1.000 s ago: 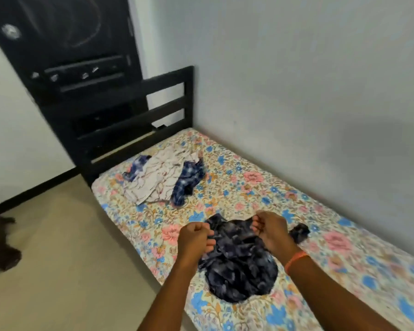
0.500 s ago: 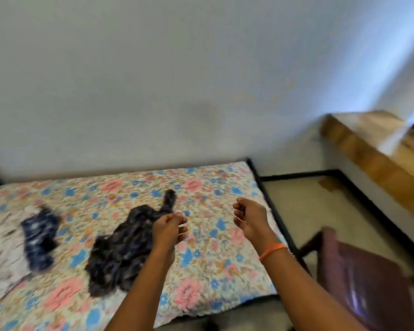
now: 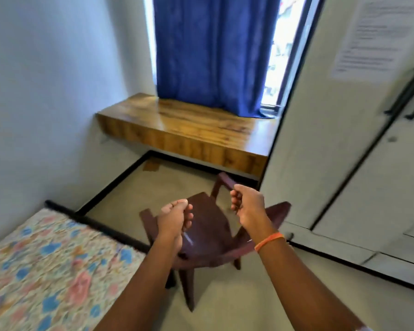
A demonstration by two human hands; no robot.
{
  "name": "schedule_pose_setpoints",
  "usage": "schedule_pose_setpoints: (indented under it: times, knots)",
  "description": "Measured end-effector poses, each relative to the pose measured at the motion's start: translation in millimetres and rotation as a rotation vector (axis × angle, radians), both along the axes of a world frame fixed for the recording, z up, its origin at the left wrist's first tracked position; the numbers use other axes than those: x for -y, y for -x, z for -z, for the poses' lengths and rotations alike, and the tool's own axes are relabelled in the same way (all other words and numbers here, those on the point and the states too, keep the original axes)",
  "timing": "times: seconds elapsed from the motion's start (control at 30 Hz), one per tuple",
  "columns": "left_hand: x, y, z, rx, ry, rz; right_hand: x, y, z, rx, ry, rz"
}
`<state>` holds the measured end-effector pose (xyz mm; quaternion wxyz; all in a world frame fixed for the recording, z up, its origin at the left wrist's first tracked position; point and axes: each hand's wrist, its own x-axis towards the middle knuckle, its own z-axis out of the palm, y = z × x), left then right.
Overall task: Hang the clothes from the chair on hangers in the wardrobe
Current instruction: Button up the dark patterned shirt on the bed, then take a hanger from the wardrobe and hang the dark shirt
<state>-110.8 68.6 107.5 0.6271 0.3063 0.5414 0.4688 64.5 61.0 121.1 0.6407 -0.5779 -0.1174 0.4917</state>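
Note:
A dark maroon plastic chair point(image 3: 208, 235) stands on the floor straight ahead, and I see no clothing on its seat. My left hand point(image 3: 175, 218) is raised over the chair's left side, its fingers curled under the thumb and holding nothing. Over the chair's right armrest, my right hand point(image 3: 247, 206), with an orange band at the wrist, also has curled fingers and holds nothing. The white wardrobe point(image 3: 344, 151) fills the right side with its doors closed and its black handles point(image 3: 406, 94) high up. No clothes and no hangers are in view.
The bed with the floral sheet point(image 3: 46, 259) is at the lower left, its black frame close to the chair. A wooden ledge point(image 3: 189, 125) runs under a window with a blue curtain point(image 3: 213, 51). A printed paper point(image 3: 378, 37) is stuck on the wardrobe door.
My hands let go of the dark patterned garment and left it on the bed. My view swung right from the bed to the chair and the wardrobe.

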Motion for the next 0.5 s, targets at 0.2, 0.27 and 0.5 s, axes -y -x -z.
schedule_pose_setpoints:
  times: [0.2,0.27,0.5]
  knots:
    - [-37.8,-206.2,-14.0,0.01,-0.029,0.206,5.7,-191.4,-21.0,0.01,-0.011,0.205]
    - [-48.7,-264.9,-21.8,0.014,-0.053,0.261,5.5,-248.3,-29.5,0.011,-0.021,0.26]
    - [-70.9,-442.1,-59.0,0.0,-0.123,0.421,-12.3,-432.9,-63.7,0.214,-0.09,0.434]
